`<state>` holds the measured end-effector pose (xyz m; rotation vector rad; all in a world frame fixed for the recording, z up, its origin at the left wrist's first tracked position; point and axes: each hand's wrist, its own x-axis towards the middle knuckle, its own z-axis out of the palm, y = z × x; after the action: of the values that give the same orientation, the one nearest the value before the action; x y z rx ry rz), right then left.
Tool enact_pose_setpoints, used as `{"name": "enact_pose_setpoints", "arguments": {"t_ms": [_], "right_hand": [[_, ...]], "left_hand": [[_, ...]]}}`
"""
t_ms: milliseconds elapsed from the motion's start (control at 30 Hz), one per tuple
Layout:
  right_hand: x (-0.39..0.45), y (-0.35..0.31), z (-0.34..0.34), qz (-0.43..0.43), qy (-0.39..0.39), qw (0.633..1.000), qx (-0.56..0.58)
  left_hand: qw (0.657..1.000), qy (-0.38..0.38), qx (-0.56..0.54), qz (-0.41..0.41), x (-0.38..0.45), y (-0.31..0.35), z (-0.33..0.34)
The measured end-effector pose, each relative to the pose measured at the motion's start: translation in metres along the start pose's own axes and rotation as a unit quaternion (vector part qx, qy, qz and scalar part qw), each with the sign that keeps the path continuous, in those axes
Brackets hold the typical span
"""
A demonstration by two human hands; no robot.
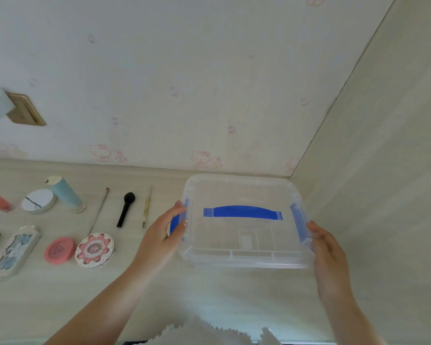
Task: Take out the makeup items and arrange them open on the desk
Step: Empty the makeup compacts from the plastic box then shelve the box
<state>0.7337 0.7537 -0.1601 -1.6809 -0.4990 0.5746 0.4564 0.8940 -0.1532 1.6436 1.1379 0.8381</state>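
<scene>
On the pale desk [60,295], at three o'clock beside the wall, sat a clear lidded box [245,242] with blue handle and clips, left hand [166,231] and right hand [327,247] grasping its ends.

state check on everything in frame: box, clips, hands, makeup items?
Clear storage box: lid on, blue handle lying flat, looks empty.
Left clip: under left hand, latch state unclear.
Right clip: down along the box side.
Right hand: on the box's right side.
Blue tube: lying down, capped.
White compact: closed.
Pink round compact: closed.
Flower-edged compact: closed.
Black brush: flat on the desk.
</scene>
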Motion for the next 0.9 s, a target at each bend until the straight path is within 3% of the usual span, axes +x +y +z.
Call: {"name": "enact_pose_setpoints", "arguments": {"t_ms": [167, 533, 633, 733, 800, 900], "right_hand": [[-0.001, -0.003, 0.002, -0.017, -0.007, 0.998, -0.052], [0.004, 0.000, -0.001, -0.046, 0.011, 0.992, -0.121], [0.012, 0.005, -0.002, 0.021, 0.009, 0.992, -0.122], [0.016, 0.011, -0.002, 0.159, -0.047, 0.986, -0.029], [0.018, 0.017, -0.002, 0.190, -0.061, 0.980, 0.008], [0.015, 0.018, -0.001, 0.168, -0.043, 0.985, -0.006]], "left_hand": [[0.999, 0.010, 0.053, -0.010, 0.000, -0.003, 0.001], [0.998, 0.050, 0.044, -0.023, 0.002, -0.002, 0.006], [0.990, 0.047, 0.010, -0.133, 0.003, 0.000, 0.005], [0.957, -0.050, -0.159, -0.239, 0.001, -0.001, 0.005], [0.943, -0.061, -0.210, -0.250, -0.001, 0.000, 0.007], [0.960, -0.021, -0.173, -0.219, -0.001, -0.004, 0.007]]}}
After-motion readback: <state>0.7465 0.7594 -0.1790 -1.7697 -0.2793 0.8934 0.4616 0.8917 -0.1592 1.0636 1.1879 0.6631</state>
